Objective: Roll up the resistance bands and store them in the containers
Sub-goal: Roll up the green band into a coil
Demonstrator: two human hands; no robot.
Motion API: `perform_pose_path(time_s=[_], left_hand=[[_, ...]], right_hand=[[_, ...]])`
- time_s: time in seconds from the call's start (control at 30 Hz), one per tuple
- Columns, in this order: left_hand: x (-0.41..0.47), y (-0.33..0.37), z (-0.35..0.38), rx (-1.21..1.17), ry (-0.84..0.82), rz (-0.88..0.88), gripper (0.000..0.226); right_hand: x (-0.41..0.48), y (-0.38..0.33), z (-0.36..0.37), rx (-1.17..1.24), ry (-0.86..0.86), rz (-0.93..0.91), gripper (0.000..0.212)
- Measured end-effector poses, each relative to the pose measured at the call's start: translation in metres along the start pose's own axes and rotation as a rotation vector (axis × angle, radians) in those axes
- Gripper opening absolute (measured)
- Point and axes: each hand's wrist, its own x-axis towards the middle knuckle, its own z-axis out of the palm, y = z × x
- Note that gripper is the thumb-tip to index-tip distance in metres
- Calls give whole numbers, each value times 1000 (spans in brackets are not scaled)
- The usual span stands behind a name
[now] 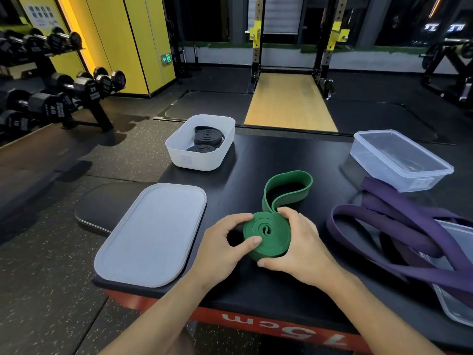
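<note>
Left grip (220, 252) and right grip (302, 247) clasp the green band (268, 229).

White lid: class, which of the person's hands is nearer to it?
Left. The left hand grips the green roll just right of the lid; the right hand grips the roll's other side, farther away.

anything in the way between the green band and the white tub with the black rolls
Nothing visible blocks it. Only bare tabletop lies between the green band and the open white tub; a lid sits off to the left.
</note>
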Motion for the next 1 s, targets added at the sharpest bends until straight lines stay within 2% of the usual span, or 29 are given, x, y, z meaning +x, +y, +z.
perform_pose_path(time_s=[0.1,0.23,0.3,0.47,0.6,0.77,0.9,1.0], left_hand=[[-3,4,1,43,-39,12,49],[-5,10,2,155,-68,40,65],[-5,11,2,170,-63,39,66],[-4,9,0,189,-73,30,64],[-3,8,0,184,-81,20,64],[-3,6,0,100,-89,2,70],[-1,3,0,-21,-38,-54,64],[0,2,2,-29,-15,-47,49]], right_hand=[[4,-7,-3,-152,-2,-80,130],[8,-7,-1,-178,-1,-84,127],[8,-4,-3,-148,-14,-88,126],[4,9,-10,25,-168,-32,125],[7,10,-10,62,-160,3,118],[3,7,-9,36,-118,24,122],[1,-3,-7,-61,-93,9,127],[-3,-6,-6,-110,-46,13,123]])
